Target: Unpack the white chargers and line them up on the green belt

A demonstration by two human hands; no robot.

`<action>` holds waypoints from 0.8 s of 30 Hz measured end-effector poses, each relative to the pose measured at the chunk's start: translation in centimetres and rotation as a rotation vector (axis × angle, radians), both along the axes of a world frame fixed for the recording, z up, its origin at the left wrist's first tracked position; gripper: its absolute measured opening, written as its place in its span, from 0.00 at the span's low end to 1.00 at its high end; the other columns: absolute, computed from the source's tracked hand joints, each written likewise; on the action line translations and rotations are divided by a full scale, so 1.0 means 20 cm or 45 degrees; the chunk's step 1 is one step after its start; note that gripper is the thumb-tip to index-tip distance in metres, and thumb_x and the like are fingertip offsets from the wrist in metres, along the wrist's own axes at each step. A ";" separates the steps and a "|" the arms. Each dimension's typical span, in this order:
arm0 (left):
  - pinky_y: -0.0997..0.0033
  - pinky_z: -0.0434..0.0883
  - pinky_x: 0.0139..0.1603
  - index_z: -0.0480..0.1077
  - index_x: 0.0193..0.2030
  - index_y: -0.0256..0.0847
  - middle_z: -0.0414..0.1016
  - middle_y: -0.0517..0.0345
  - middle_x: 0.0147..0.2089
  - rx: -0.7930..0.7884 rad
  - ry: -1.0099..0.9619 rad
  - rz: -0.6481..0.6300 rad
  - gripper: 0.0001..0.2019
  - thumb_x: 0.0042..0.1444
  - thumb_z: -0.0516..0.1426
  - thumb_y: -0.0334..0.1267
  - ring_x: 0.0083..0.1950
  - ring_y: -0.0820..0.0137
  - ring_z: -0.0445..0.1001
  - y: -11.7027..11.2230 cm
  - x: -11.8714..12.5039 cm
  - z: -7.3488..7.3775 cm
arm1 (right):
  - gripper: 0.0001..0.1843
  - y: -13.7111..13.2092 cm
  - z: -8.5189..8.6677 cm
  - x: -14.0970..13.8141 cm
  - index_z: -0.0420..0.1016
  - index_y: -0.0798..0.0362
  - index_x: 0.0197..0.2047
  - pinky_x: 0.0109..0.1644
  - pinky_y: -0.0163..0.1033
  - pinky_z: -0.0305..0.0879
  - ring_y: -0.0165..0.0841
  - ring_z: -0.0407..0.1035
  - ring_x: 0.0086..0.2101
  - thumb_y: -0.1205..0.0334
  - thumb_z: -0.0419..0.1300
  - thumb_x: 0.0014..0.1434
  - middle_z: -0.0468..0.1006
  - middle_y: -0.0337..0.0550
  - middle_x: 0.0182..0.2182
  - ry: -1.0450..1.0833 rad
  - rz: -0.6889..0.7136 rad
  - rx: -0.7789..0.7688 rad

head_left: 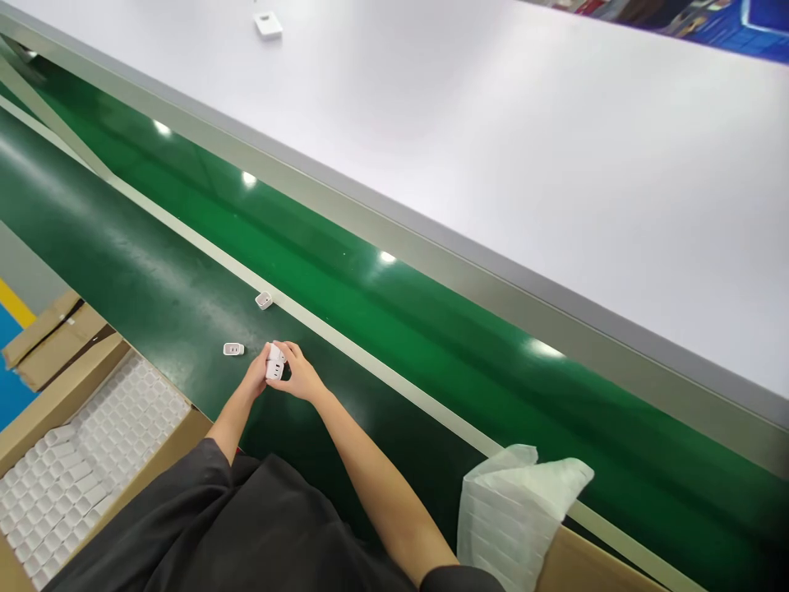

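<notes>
My left hand (256, 376) and my right hand (302, 378) are both closed around white power adapters (274, 370), held together just above the dark green work surface (178, 321). What I hold looks like two adapters pressed side by side, with dark port slots facing up on the nearer one. Fingers cover part of them. Left of my hands, a loose adapter (233, 349) lies with its slotted face showing. Another adapter (264, 300) rests farther off, beside the pale strip that edges the surface.
A cardboard box (46, 403) packed with rows of white adapters stands at lower left. Translucent packing foam (511, 510) sticks up at lower right beside more cardboard (585, 563). A raised white shelf (493, 164) spans the far side, bearing a small white square piece (268, 25).
</notes>
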State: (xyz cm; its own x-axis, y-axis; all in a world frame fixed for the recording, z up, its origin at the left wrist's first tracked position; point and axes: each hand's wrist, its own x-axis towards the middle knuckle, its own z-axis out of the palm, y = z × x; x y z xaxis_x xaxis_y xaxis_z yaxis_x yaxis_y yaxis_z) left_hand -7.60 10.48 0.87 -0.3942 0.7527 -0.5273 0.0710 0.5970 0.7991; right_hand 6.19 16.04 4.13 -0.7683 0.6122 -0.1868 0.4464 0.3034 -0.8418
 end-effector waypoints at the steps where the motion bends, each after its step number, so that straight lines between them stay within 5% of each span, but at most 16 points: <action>1: 0.63 0.75 0.36 0.76 0.41 0.35 0.77 0.48 0.32 -0.006 0.059 -0.019 0.30 0.65 0.45 0.59 0.33 0.62 0.77 -0.03 -0.02 0.00 | 0.47 0.00 -0.02 -0.01 0.53 0.45 0.70 0.51 0.42 0.71 0.37 0.70 0.49 0.55 0.69 0.51 0.59 0.50 0.63 -0.032 0.018 -0.002; 5: 0.55 0.69 0.57 0.76 0.47 0.41 0.77 0.47 0.46 0.013 0.421 -0.002 0.16 0.60 0.56 0.48 0.52 0.55 0.74 -0.17 -0.15 0.05 | 0.45 0.01 -0.09 -0.06 0.53 0.46 0.70 0.50 0.46 0.70 0.40 0.70 0.48 0.55 0.67 0.53 0.56 0.54 0.63 -0.206 0.033 0.051; 10: 0.49 0.47 0.73 0.66 0.63 0.41 0.57 0.45 0.70 0.120 0.781 -0.029 0.27 0.54 0.57 0.35 0.73 0.50 0.49 -0.23 -0.32 0.11 | 0.44 0.01 -0.08 -0.22 0.55 0.51 0.70 0.59 0.54 0.62 0.50 0.63 0.57 0.56 0.67 0.54 0.58 0.60 0.63 -0.340 0.086 0.187; 12: 0.49 0.47 0.73 0.70 0.59 0.44 0.59 0.49 0.69 0.158 0.814 -0.109 0.25 0.53 0.58 0.34 0.73 0.51 0.50 -0.22 -0.37 0.10 | 0.48 0.01 -0.06 -0.24 0.54 0.51 0.71 0.58 0.57 0.61 0.54 0.61 0.58 0.53 0.69 0.52 0.57 0.62 0.64 -0.371 0.106 0.223; 16: 0.53 0.64 0.62 0.74 0.50 0.44 0.75 0.49 0.54 0.154 0.813 -0.131 0.15 0.56 0.58 0.41 0.58 0.54 0.69 -0.24 -0.42 0.03 | 0.50 0.12 -0.03 -0.21 0.50 0.50 0.72 0.58 0.56 0.63 0.53 0.60 0.60 0.43 0.66 0.54 0.53 0.62 0.67 -0.397 0.072 0.272; 20: 0.64 0.72 0.42 0.70 0.49 0.41 0.78 0.52 0.43 0.123 0.770 -0.093 0.16 0.61 0.54 0.48 0.41 0.64 0.76 -0.34 -0.39 -0.05 | 0.37 0.34 -0.02 -0.22 0.47 0.52 0.73 0.56 0.48 0.67 0.46 0.59 0.62 0.57 0.55 0.65 0.54 0.59 0.67 -0.385 -0.014 0.342; 24: 0.61 0.72 0.47 0.72 0.44 0.41 0.78 0.51 0.43 0.128 0.821 -0.149 0.14 0.61 0.54 0.49 0.44 0.61 0.75 -0.43 -0.35 -0.06 | 0.33 0.48 -0.04 -0.34 0.56 0.45 0.70 0.55 0.46 0.68 0.45 0.57 0.62 0.64 0.57 0.63 0.52 0.50 0.69 -0.318 0.050 0.423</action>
